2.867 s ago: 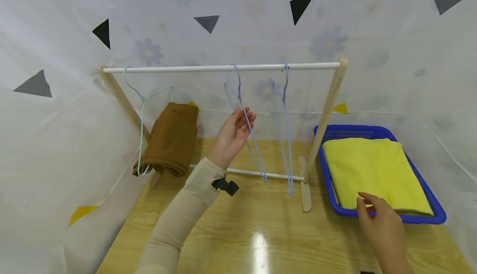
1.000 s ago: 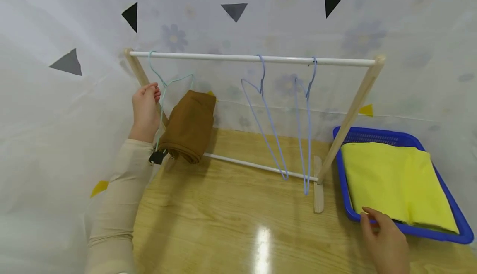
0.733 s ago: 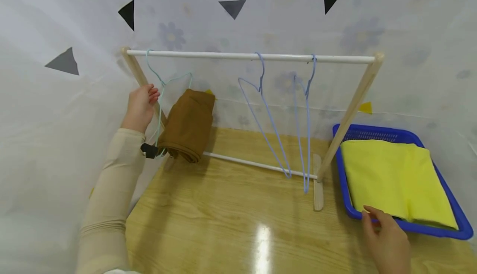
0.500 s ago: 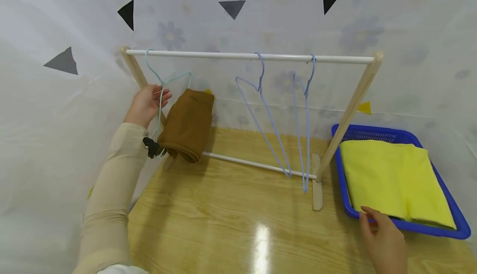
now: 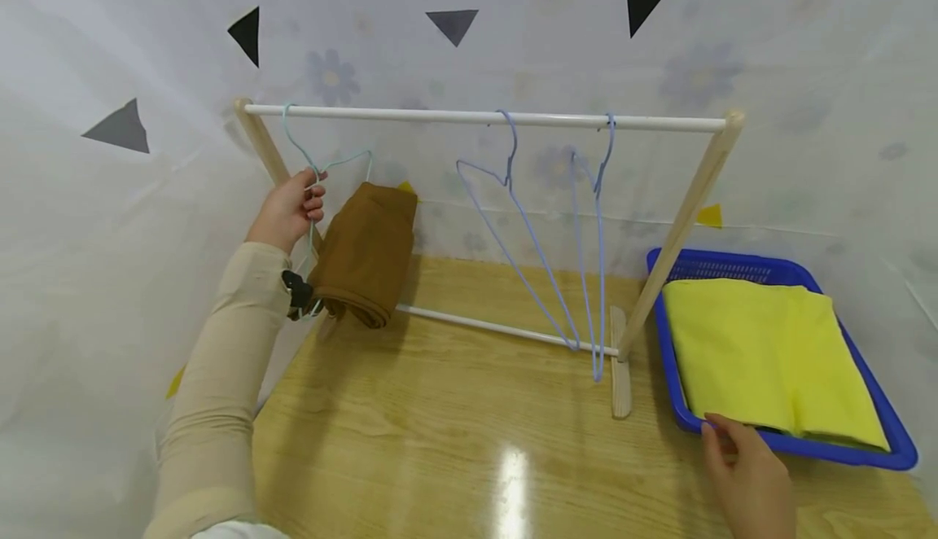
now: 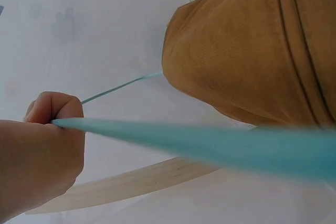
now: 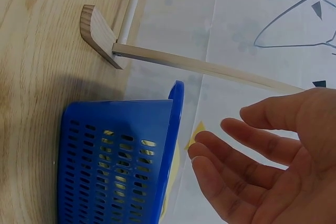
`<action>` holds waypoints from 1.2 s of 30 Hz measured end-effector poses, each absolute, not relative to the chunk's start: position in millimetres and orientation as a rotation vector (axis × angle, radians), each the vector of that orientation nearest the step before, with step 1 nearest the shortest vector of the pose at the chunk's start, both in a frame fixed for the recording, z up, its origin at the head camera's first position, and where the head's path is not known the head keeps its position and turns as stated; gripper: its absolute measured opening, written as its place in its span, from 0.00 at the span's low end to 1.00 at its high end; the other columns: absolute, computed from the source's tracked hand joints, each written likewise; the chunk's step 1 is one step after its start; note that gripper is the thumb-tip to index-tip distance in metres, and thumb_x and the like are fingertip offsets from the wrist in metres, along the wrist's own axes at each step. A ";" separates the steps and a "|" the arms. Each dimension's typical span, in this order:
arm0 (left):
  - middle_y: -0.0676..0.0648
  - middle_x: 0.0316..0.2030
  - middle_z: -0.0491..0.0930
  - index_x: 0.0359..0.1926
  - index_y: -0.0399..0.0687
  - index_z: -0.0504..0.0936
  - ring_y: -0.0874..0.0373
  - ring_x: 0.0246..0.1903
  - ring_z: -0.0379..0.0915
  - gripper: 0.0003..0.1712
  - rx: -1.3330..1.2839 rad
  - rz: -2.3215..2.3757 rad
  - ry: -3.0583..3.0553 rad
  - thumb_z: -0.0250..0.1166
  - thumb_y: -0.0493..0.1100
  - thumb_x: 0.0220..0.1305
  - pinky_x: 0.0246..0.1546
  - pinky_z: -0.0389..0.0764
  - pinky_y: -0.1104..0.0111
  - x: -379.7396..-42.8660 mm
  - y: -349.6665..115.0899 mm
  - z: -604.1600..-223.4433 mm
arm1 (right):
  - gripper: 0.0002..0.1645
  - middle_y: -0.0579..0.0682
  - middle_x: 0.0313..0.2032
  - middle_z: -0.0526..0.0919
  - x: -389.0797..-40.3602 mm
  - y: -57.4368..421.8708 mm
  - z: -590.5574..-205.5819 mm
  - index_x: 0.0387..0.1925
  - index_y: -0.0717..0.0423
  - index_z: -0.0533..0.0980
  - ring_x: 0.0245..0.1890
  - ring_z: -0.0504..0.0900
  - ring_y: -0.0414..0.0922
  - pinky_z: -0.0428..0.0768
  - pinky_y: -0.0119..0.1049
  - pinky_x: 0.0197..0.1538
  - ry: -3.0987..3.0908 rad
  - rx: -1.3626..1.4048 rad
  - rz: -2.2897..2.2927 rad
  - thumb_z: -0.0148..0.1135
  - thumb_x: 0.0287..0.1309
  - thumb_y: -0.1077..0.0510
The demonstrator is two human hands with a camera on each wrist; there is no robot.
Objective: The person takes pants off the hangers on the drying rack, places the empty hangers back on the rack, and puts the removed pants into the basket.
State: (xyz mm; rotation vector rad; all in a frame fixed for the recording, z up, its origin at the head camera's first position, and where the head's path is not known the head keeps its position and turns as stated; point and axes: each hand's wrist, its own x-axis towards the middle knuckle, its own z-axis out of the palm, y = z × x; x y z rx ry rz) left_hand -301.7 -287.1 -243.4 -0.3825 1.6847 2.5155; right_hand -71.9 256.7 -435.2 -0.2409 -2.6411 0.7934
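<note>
My left hand (image 5: 289,209) grips a mint-green wire hanger (image 5: 344,160) just below its hook, fingers curled round the wire. The hook is over the rack's white top rail (image 5: 410,116) at the left end. Folded brown trousers (image 5: 370,246) drape over this hanger; in the left wrist view the brown cloth (image 6: 236,51) fills the upper right. My right hand (image 5: 751,474) holds nothing, its fingers loosely bent near the front rim of the blue basket (image 5: 806,445). In the right wrist view, thumb and fingers stand apart beside the basket's slotted wall (image 7: 121,150).
Two bare lilac hangers (image 5: 523,221) hang right of centre on the rail. Folded yellow cloth (image 5: 762,352) lies in the basket. The rack's right wooden post (image 5: 677,234) stands beside the basket on the wood-grain table (image 5: 440,449). White sheeting with triangles hangs behind.
My left hand has left the middle lilac hanger, moved left to the mint-green hanger and closed on its neck. My right hand has stayed by the basket. The view has shifted somewhat.
</note>
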 end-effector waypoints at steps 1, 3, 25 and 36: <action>0.54 0.16 0.56 0.46 0.44 0.59 0.66 0.09 0.47 0.11 -0.381 2.515 1.681 0.40 0.45 0.69 0.16 0.45 0.76 -302.2 -287.0 -243.4 | 0.12 0.54 0.30 0.79 -72.1 256.5 -435.1 0.40 0.57 0.78 0.20 0.73 0.33 0.71 0.31 0.21 -2.640 -0.239 0.792 0.56 0.56 0.55; 0.54 0.16 0.55 0.47 0.44 0.59 0.66 0.09 0.46 0.12 -0.394 2.518 1.666 0.39 0.47 0.69 0.16 0.45 0.76 -303.2 -286.7 -243.2 | 0.12 0.54 0.30 0.79 -72.4 255.8 -435.0 0.40 0.58 0.77 0.21 0.75 0.37 0.72 0.35 0.21 -2.644 -0.235 0.794 0.56 0.56 0.56; 0.52 0.19 0.56 0.47 0.46 0.61 0.61 0.13 0.49 0.17 -0.549 2.571 1.466 0.40 0.53 0.68 0.21 0.49 0.70 -299.9 -288.4 -227.5 | 0.11 0.57 0.32 0.79 -76.4 252.5 -441.5 0.39 0.60 0.77 0.25 0.77 0.49 0.74 0.41 0.25 -2.617 -0.233 0.801 0.55 0.56 0.58; 0.52 0.19 0.56 0.44 0.46 0.63 0.61 0.14 0.49 0.17 -0.520 2.625 1.463 0.40 0.54 0.68 0.21 0.50 0.70 -295.8 -282.7 -221.1 | 0.11 0.57 0.29 0.79 -73.4 247.9 -442.7 0.38 0.60 0.77 0.25 0.78 0.53 0.73 0.45 0.24 -2.600 -0.205 0.786 0.55 0.57 0.58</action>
